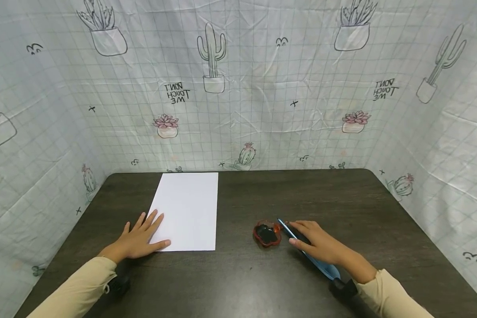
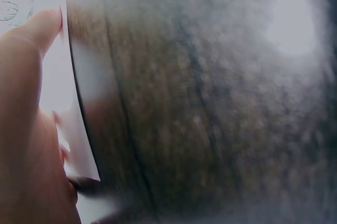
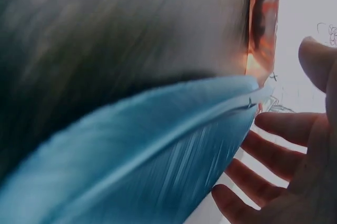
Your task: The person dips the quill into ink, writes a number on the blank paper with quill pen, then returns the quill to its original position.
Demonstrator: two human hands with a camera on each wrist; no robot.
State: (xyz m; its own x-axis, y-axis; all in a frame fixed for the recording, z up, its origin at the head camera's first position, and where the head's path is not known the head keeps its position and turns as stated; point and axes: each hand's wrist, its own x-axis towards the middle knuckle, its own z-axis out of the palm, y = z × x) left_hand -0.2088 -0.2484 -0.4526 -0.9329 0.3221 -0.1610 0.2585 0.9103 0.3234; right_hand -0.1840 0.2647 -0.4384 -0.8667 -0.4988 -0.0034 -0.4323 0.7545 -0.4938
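R grip [image 1: 318, 243] hovers at the blue feather [image 1: 325, 268], thumb apart from the other fingers, not curled round anything. Wrist view's blurry, so can't say for sure whether any fingertip touches the shaft. Feather runs diag. alongside that grip: thin tip fwd & L of the fingers, broad part back by the wrist. Red see-thru dish [image 1: 266, 245] w/ a wavy rim sits on the desk [image 1: 238, 285], just L of R grip; dark stuff [image 1: 266, 234] inside, prob. ink. Feather's tip is right beside the dish's R side.

L grip [image 1: 139, 240] is palm down, fingers spread, holding nothing. Its thumb tip & index fingertip rest on the white paper [image 1: 188, 207], thumb near the bottom L corner. Paper lies flat, R & fwd of L grip, reaching the desk's far edge. Dish is well to the R of L grip, btwn the paper and R grip.

Beige sleeves [image 1: 75, 282] behind both grips, w/ a black strap [image 1: 119, 285] under L wrist. Pale checked cloth [image 1: 262, 119] w/ cactus drawings hangs beyond both grips; its lettering reads backwards.
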